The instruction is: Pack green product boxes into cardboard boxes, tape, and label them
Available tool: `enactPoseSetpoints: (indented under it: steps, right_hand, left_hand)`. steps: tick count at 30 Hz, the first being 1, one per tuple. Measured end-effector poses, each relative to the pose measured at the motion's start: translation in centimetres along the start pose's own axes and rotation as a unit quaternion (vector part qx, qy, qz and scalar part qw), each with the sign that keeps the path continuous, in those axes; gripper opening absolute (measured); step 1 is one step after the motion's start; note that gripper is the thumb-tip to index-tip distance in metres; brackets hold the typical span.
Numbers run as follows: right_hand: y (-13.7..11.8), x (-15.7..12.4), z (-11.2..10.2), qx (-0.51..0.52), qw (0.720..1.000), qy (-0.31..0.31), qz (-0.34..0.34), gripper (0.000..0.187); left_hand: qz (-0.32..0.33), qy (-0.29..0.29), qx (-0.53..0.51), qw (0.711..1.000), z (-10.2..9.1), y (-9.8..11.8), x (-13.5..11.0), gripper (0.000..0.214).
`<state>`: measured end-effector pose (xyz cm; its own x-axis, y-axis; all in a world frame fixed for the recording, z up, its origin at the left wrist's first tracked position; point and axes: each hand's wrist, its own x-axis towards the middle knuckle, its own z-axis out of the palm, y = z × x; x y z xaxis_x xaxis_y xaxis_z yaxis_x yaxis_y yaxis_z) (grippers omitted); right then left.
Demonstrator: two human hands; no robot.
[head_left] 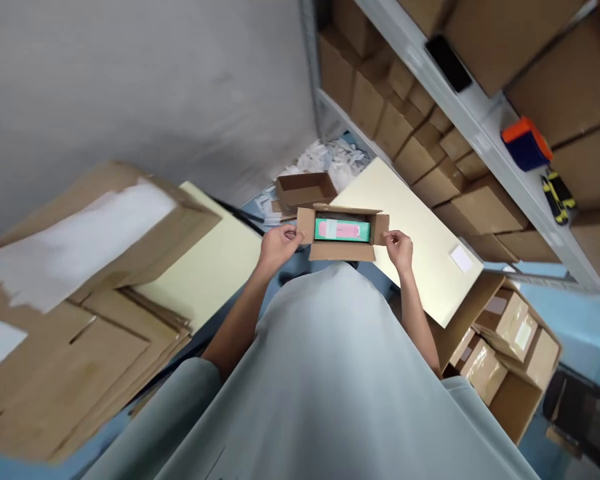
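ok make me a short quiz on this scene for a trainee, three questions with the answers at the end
1. True or false: the left hand and the right hand are at opposite end flaps of the small open carton.

2. Choose one. The package inside that carton shows:
a) plain white only
b) green with pink
c) black and yellow

3. Fill in the missing word: the black-and-yellow tool at the upper right lies on a ____.

Key: 1. True. 2. b. 3. shelf.
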<state>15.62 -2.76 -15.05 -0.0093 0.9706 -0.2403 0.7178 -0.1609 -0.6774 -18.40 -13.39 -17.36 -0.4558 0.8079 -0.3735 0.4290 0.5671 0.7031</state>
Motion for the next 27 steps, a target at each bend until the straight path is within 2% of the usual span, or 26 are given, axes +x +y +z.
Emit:
enactPoseSetpoints:
  steps: [4, 7, 11, 13, 15, 19, 21, 23, 25, 27]
  right_hand:
    - [-7.1, -1.8, 8.3, -0.012, 0.989, -0.106, -0.101, 0.041]
    - [-12.0, -4.1, 15.4, -0.042, 0.971, -0.174, -0.161, 0.04]
    - [-17.6, -7.8, 24.3, -0.095, 0.937, -0.251, -0.226, 0.038]
    - [-19.9, -9.6, 28.0, -0.123, 0.919, -0.277, -0.252, 0.035]
    - [-21.8, -11.1, 30.8, -0.158, 0.905, -0.288, -0.269, 0.03]
    - [-24.7, -12.7, 34.0, -0.211, 0.887, -0.288, -0.292, 0.023]
    - [-25.9, -13.0, 34.5, -0.234, 0.879, -0.289, -0.3, 0.021]
    - [-27.0, -13.1, 34.5, -0.253, 0.873, -0.27, -0.317, 0.019]
    - [-28.1, -13.2, 34.2, -0.256, 0.868, -0.225, -0.361, 0.022]
    - [-29.2, -13.4, 34.0, -0.243, 0.856, -0.181, -0.418, 0.028]
  left_hand:
    - [-0.089, 0.104, -0.085, 0.987, -7.6, -9.0, -5.7, 0.033]
    - [-0.138, 0.169, -0.123, 0.968, -11.9, -16.0, -10.3, 0.03]
    - [-0.203, 0.232, -0.159, 0.938, -15.7, -24.3, -15.2, 0.026]
    - [-0.232, 0.252, -0.175, 0.923, -16.9, -27.4, -16.6, 0.025]
    - [-0.254, 0.273, -0.184, 0.909, -17.7, -29.6, -17.3, 0.023]
    - [-0.271, 0.295, -0.184, 0.898, -18.5, -32.1, -17.3, 0.019]
    - [-0.27, 0.281, -0.177, 0.904, -18.9, -32.7, -17.4, 0.019]
    - [-0.256, 0.301, -0.159, 0.905, -19.5, -32.9, -17.5, 0.026]
    - [-0.203, 0.361, -0.13, 0.901, -20.5, -32.9, -17.5, 0.051]
    - [-0.117, 0.407, -0.092, 0.901, -22.0, -32.8, -17.0, 0.068]
